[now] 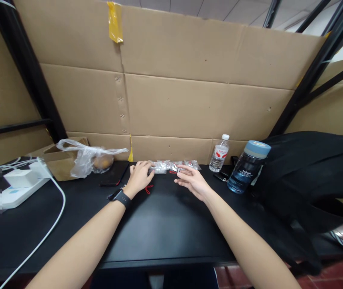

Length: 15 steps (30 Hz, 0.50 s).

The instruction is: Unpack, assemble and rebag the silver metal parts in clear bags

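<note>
Several small clear plastic packets (161, 165) lie in a row along the back of the black table, with shiny contents too small to make out. My left hand (141, 176), with a dark watch (119, 196) on its wrist, rests at the left end of the row, fingers spread over the table and touching or close to a packet. A thin red cord (149, 189) lies beside its thumb. My right hand (193, 181) reaches to the right part of the row, fingers apart, their tips by the packets; I see nothing held in it.
A small water bottle (219, 154) and a larger blue-lidded bottle (246, 168) stand to the right, before a black bag (306, 172). At left are a knotted plastic bag (84, 160), a dark flat case (114, 174) and a white power strip (21, 192) with cables. Cardboard (174, 108) walls the back.
</note>
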{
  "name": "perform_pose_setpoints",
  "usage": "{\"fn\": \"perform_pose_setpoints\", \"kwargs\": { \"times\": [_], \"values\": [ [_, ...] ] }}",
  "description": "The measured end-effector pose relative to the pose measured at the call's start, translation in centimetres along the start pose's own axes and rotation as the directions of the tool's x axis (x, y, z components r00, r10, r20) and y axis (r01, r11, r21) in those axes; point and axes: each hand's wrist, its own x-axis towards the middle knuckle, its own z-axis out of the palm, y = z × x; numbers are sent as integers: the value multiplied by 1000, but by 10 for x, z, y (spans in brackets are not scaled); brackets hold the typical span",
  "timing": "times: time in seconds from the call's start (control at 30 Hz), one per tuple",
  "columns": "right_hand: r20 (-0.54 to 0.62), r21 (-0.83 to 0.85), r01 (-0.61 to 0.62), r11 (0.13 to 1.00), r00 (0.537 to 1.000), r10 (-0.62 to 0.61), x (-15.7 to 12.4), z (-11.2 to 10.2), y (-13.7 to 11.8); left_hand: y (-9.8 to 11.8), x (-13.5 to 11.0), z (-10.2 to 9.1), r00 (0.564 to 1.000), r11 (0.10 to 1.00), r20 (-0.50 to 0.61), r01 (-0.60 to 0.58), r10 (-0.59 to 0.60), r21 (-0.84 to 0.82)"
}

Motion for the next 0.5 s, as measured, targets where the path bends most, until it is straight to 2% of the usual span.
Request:
{"fn": "perform_pose_setpoints", "kwargs": {
  "times": [0.1,0.23,0.5],
  "values": [
    [-36,-71,30,997,999,-33,1,-6,-4,-10,2,7,999,998,37,-10,8,59],
    [-46,-131,58,990,997,-65,0,-10,-10,-9,3,12,999,998,28,-20,18,51],
    [-91,-138,77,987,992,-90,-2,-13,-19,8,0,6,992,999,-116,54,-53,-1]
  ]
}}
